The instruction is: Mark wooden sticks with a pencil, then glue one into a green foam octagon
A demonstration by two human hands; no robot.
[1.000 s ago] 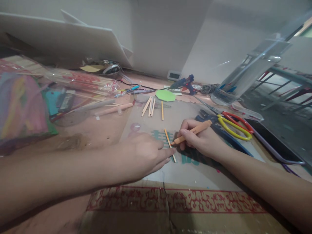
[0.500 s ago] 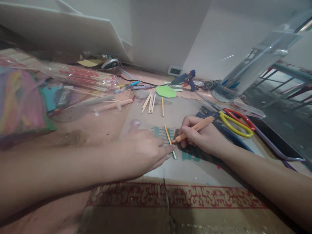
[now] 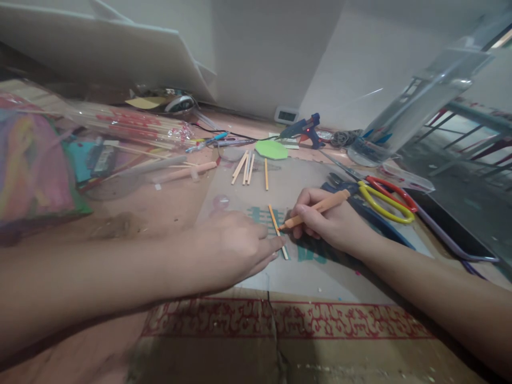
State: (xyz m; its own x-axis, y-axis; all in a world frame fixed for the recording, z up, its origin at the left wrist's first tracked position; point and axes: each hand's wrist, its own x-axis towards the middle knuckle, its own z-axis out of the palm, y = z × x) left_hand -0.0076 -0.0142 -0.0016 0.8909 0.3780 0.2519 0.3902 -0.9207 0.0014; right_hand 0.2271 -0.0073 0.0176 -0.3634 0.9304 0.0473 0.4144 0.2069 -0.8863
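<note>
Wooden stick, orange along far part, slants across pale sheet. Left hand, fingers loosely open, nearly straight, presses its near part. Right hand, fingers closed round orange marker, tip at stick. Beyond: loose sticks, green piece, glue gun.

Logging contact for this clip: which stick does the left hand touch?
The part-orange stick at the tip of the marker, pressed by the left hand; the other sticks near the green octagon lie untouched.
</note>
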